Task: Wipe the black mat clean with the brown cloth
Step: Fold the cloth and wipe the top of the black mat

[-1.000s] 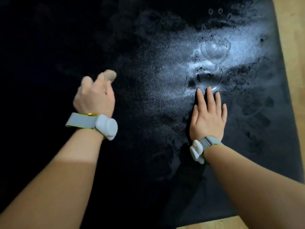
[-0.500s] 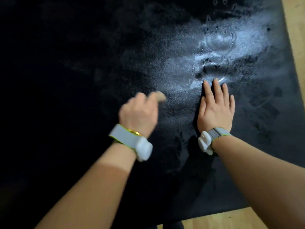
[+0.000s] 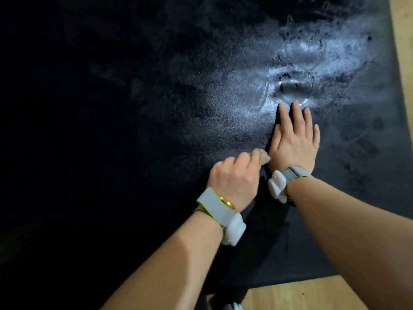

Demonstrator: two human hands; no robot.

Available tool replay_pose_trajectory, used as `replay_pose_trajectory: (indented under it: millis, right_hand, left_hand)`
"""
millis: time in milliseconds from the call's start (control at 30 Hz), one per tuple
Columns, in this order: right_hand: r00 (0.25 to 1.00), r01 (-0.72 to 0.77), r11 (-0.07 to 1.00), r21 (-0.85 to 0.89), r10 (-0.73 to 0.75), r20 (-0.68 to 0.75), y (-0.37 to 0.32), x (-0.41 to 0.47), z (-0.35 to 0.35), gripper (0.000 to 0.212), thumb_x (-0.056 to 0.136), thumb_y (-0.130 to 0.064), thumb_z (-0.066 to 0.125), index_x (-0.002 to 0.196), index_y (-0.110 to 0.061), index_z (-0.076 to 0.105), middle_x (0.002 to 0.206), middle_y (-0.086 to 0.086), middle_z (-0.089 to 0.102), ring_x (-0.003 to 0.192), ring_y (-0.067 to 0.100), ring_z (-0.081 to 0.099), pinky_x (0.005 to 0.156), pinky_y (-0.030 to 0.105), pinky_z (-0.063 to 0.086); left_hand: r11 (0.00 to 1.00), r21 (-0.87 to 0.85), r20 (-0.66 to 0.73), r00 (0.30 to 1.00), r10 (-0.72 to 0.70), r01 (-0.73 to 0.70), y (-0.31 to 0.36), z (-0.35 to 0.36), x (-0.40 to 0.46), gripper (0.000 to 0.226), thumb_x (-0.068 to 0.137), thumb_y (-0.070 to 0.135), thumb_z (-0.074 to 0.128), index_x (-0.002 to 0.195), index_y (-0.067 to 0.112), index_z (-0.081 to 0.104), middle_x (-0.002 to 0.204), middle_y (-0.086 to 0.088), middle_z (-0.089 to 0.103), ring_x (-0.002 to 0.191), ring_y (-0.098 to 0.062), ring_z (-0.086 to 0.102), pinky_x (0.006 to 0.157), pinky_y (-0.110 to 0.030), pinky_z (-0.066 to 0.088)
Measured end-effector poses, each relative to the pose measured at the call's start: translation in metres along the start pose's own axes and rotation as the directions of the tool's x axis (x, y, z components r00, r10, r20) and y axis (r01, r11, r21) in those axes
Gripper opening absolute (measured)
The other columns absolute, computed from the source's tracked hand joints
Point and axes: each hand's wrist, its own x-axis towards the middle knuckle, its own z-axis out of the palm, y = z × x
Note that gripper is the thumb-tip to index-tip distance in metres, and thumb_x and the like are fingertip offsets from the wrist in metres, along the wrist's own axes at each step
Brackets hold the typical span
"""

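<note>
From my remote seat I see the mat (image 3: 111,130) filling nearly the whole head view, black and lying flat on a wooden floor (image 3: 297,296) that shows as a pale strip along the right edge and at the bottom right. My left hand (image 3: 234,177) is curled into a fist round the cloth (image 3: 330,158), of which only a small brown tuft pokes out past the thumb and forefinger; the rest is hidden inside the grip. That tuft sits just beside, perhaps touching, the thumb side of my right hand (image 3: 292,142); I cannot tell whether there is contact. The right hand lies palm down on the mat with its fingers straight and close together, pointing away from me, holding nothing. Just beyond its fingertips (image 3: 296,106) the mat carries a wet sheen (image 3: 297,63), a glistening pale patch with rounded marks and droplets in it, catching the light at the upper right. The left half of the mat is in deep shadow and I can make out nothing on it. Each wrist wears a grey band (image 3: 214,204) with a white pod; the left wrist also has a thin gold bangle (image 3: 226,201) next to its band. Both forearms come in from the bottom, converging so the hands sit side by side near the middle right.
</note>
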Motion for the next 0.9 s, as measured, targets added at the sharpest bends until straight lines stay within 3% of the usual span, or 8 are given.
replay_pose_trajectory:
  millis: [67,167,267,300,433,633,767,900]
  right_hand:
    - [1.000,0.003,1.000,0.015,-0.003,0.004,0.000,0.000,-0.001,0.049,0.100,-0.032,0.028,0.149,-0.037,0.024,0.159,-0.006,0.018,0.147,0.019,0.011,0.119,0.041,0.007]
    - [1.000,0.008,1.000,0.020,-0.008,0.005,0.000,-0.001,-0.001,0.049,0.101,-0.032,0.027,0.149,-0.037,0.024,0.159,-0.006,0.017,0.147,0.019,0.010,0.119,0.042,0.006]
    - [1.000,0.010,0.999,0.036,-0.010,-0.002,-0.001,-0.001,-0.001,0.048,0.101,-0.032,0.028,0.149,-0.037,0.025,0.159,-0.006,0.017,0.147,0.019,0.010,0.119,0.042,0.006]
    - [1.000,0.010,0.999,0.042,-0.010,-0.003,0.000,-0.001,-0.002,0.048,0.101,-0.032,0.028,0.149,-0.036,0.025,0.159,-0.006,0.017,0.147,0.019,0.010,0.119,0.041,0.006]
    - [1.000,0.016,1.000,0.026,-0.016,0.008,0.001,-0.003,-0.002,0.048,0.101,-0.033,0.026,0.149,-0.037,0.024,0.159,-0.007,0.016,0.147,0.019,0.009,0.119,0.041,0.005]
    - [1.000,0.014,1.000,0.016,-0.014,0.008,0.001,-0.002,-0.001,0.048,0.101,-0.033,0.027,0.149,-0.037,0.024,0.159,-0.007,0.016,0.147,0.019,0.010,0.118,0.042,0.005]
    - [1.000,0.014,0.999,0.033,-0.014,0.006,0.001,-0.002,-0.001,0.049,0.100,-0.033,0.027,0.149,-0.037,0.025,0.159,-0.007,0.017,0.147,0.019,0.010,0.119,0.042,0.006]
    - [1.000,0.019,0.999,0.030,-0.019,0.004,0.002,-0.002,-0.001,0.049,0.100,-0.033,0.026,0.149,-0.036,0.024,0.159,-0.007,0.016,0.147,0.019,0.009,0.119,0.042,0.005]
  left_hand:
    - [0.994,0.097,0.008,0.999,-0.044,0.043,-0.025,-0.010,0.009,0.020,0.085,0.031,0.059,0.099,0.023,0.071,0.066,0.001,0.050,0.052,-0.021,0.052,0.040,-0.029,0.033]
    - [0.950,0.205,-0.067,0.972,-0.225,0.234,-0.083,-0.027,0.016,0.019,0.085,0.030,0.058,0.101,0.024,0.066,0.072,-0.007,0.053,0.053,-0.030,0.056,0.039,-0.030,0.038]
    - [0.892,0.096,-0.093,0.897,-0.433,0.441,-0.114,-0.041,0.019,0.038,0.089,0.028,0.054,0.124,0.014,0.055,0.093,-0.017,0.059,0.069,-0.041,0.060,0.050,-0.039,0.041]
    - [0.881,0.069,-0.098,0.882,-0.461,0.468,-0.111,-0.041,0.019,0.037,0.089,0.029,0.052,0.122,0.011,0.055,0.094,-0.018,0.059,0.071,-0.041,0.060,0.051,-0.040,0.042]
    - [0.944,0.104,-0.082,0.949,-0.304,0.312,-0.056,-0.023,0.017,0.017,0.084,0.031,0.048,0.096,0.019,0.052,0.071,-0.010,0.058,0.052,-0.033,0.058,0.039,-0.029,0.035]
    - [0.996,0.070,-0.004,0.998,-0.059,0.059,0.015,0.002,-0.001,0.017,0.086,0.022,0.056,0.097,0.023,0.068,0.068,-0.002,0.050,0.049,-0.024,0.053,0.039,-0.030,0.032]
    - [0.974,0.102,-0.017,0.980,-0.200,0.200,-0.039,-0.020,0.009,0.017,0.083,0.022,0.061,0.098,0.029,0.059,0.070,-0.005,0.053,0.049,-0.030,0.055,0.037,-0.028,0.035]
    - [0.925,0.051,-0.099,0.924,-0.370,0.376,-0.090,-0.038,0.010,0.012,0.085,0.021,0.058,0.095,0.014,0.054,0.078,-0.018,0.056,0.057,-0.041,0.057,0.044,-0.036,0.036]
